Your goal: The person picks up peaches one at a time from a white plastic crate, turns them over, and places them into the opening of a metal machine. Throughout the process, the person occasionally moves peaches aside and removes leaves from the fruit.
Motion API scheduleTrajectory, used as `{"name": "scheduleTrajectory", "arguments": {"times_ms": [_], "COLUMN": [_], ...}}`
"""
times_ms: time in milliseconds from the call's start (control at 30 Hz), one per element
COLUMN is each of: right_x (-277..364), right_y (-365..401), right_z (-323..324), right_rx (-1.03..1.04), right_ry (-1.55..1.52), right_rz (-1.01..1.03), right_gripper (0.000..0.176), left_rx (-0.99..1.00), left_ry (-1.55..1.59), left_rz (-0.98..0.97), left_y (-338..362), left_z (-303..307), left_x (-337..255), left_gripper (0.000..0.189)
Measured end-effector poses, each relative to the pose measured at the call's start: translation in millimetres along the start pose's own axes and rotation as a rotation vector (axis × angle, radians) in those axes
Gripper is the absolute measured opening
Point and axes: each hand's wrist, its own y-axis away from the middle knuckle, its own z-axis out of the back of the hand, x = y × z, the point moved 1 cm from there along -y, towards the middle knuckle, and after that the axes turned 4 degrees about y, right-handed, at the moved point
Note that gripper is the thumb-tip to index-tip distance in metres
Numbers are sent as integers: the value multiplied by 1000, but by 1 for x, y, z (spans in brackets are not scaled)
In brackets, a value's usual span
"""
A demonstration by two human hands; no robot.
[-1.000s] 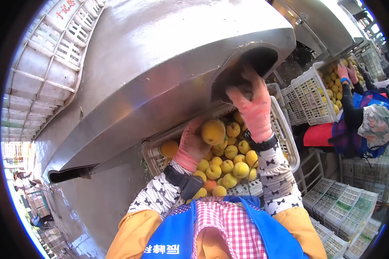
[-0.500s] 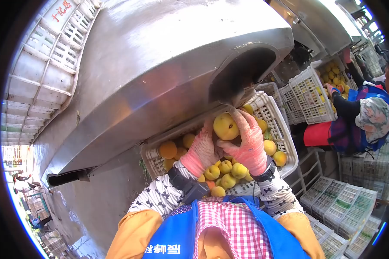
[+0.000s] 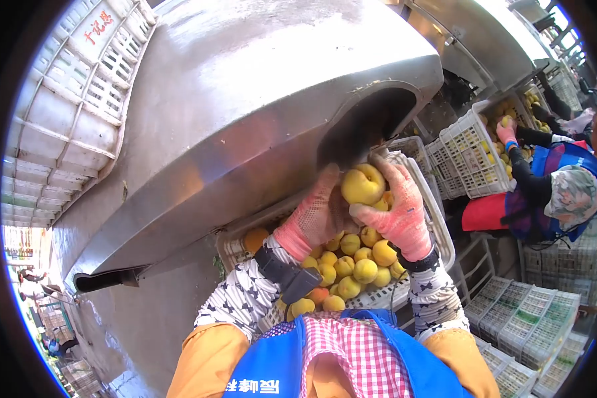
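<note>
A yellow peach (image 3: pixel 363 184) is between my two pink-gloved hands, above a white crate (image 3: pixel 446 229) of yellow and orange peaches (image 3: pixel 365 270). My right hand (image 3: pixel 399 209) is curved around the peach's right side, its fingers at the top and its thumb below. On the left, my left hand (image 3: pixel 320 213) is cupped beside the peach with its fingers apart; whether it touches the fruit is unclear. Both hands partly hide the fruit in the crate.
A large metal chute (image 3: pixel 245 146) with a dark opening lies just beyond the crate. A white crate (image 3: pixel 66 113) rests at the upper left. At the right, a co-worker (image 3: pixel 570 186) handles peaches by another crate (image 3: pixel 467 156). Crates (image 3: pixel 524 318) are stacked at the lower right.
The hands have spread slightly apart, and the peach has moved up and right and turned. More fruit shows below them. The co-worker's hand has risen with a peach.
</note>
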Motion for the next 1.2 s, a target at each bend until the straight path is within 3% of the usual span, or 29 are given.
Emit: {"name": "scheduleTrajectory", "arguments": {"times_ms": [33, 67, 133, 200, 267, 300, 367, 400, 433, 467, 500, 533, 600, 667, 733, 767, 800, 900, 933, 1000, 1033, 1100, 1133, 1200], "right_x": [-9, -19, -33, -29, -19, -19, -25, -32, -42, -62, -48, -37, -32, -62, -111, -119, -127, -150, -163, -165, -165, -163, -160, -152], "right_y": [-5, -12, -27, -37, -41, -43, -60, -73, -90, -92, -97, -95, -65, -41, -10, 4, 16, 31, 37, 22, 17, 1, 0, 12], "right_z": [-10, -21, -38, -52, -58, -61, -73, -82, -100, -102, -76, -55, -25, 4, 4, 1, -4, -41, -56, -89, -91, -86, -77, -56], "right_rx": [-186, -198, -347, -310, -176, -166, -127, -97, -287, -279, -318, -347, -436, -403, -203, -5, 198, 573, 687, 981, 986, 1210, 1196, 832], "right_ry": [88, 95, 306, 308, 323, 304, 362, 423, 585, 585, 321, 54, -494, -322, -69, 172, 410, 648, 811, 1016, 1007, 965, 969, 658], "right_rz": [44, 45, 25, -21, -173, -221, -184, -143, 74, 65, 83, 91, -163, -264, -323, -316, -307, -454, -322, -351, -359, -409, -408, -431], "right_gripper": [80, 80, 80, 78, 68, 61, 62, 62, 59, 59, 55, 51, 37, 29, 32, 34, 36, 56, 62, 54, 54, 56, 56, 66], "left_rx": [-29, -18, -212, -259, -468, -474, -545, -548, -329, -69, 123, 125, 211, 279, 199, 204, 160, 157, 194, 161, 202, 273, 273, -151], "left_ry": [65, 59, -55, -81, -437, -435, -1297, -1293, -1684, -2054, -2196, -2174, -2256, -2172, -2119, -2119, -2101, -2075, -2073, -2022, -2015, -2009, -2021, -1081], "left_rz": [40, 45, 36, 74, 102, 109, 144, 155, 199, 238, 350, 364, 512, 476, 294, 297, 346, 484, 544, 505, 581, 675, 667, 410], "left_y": [-2, -4, -5, 11, 30, 40, 62, 75, 85, 94, 99, 99, 94, 95, 100, 96, 90, 71, 63, 61, 57, 49, 53, 69], "left_z": [5, 7, 13, 47, 66, 76, 95, 112, 124, 137, 123, 115, 108, 128, 145, 141, 135, 128, 128, 135, 134, 117, 120, 136], "left_x": [3, 7, 20, 39, 46, 50, 58, 67, 76, 88, 86, 88, 96, 107, 117, 117, 119, 126, 127, 129, 124, 110, 111, 112], "left_gripper": [70, 70, 68, 61, 58, 58, 63, 63, 70, 78, 88, 88, 89, 88, 88, 88, 85, 80, 77, 73, 71, 69, 69, 66]}}
